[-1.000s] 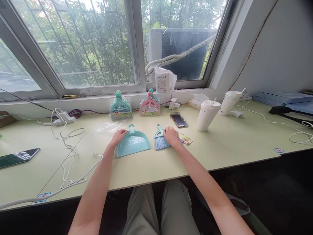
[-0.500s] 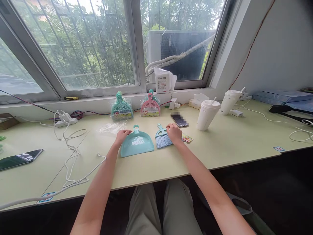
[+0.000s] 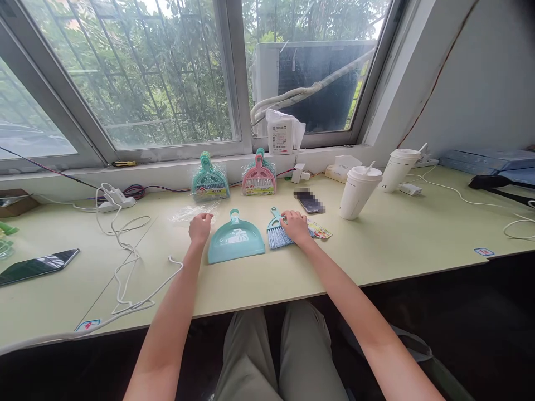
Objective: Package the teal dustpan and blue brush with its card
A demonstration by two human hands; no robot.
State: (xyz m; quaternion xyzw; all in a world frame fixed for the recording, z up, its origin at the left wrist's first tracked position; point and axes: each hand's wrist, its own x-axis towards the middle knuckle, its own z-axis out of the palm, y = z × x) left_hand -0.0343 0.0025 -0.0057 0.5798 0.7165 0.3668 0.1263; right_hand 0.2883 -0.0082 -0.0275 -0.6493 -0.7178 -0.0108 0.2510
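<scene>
Left hand [image 3: 200, 227]: comes off dustpan [image 3: 236, 242], apart from it, by wrap [image 3: 188, 214]; fingers half-curled, cannot tell if pinching any. Right hand [image 3: 296, 225]: stays bent over brush [image 3: 279, 238], cannot tell how firmly. Dustpan: lies on desk [image 3: 259, 284] left of brush, apparently released, so only brush under hand. Count: loose dustpan, one; loose brush, one; card [image 3: 321, 230], one; phones [image 3: 39, 267], two; cups [image 3: 359, 195], two; packed stacks [image 3: 210, 184], two, pieces uncountable.

Left fingers [image 3: 208, 216] off the dustpan [image 3: 236, 243]
</scene>
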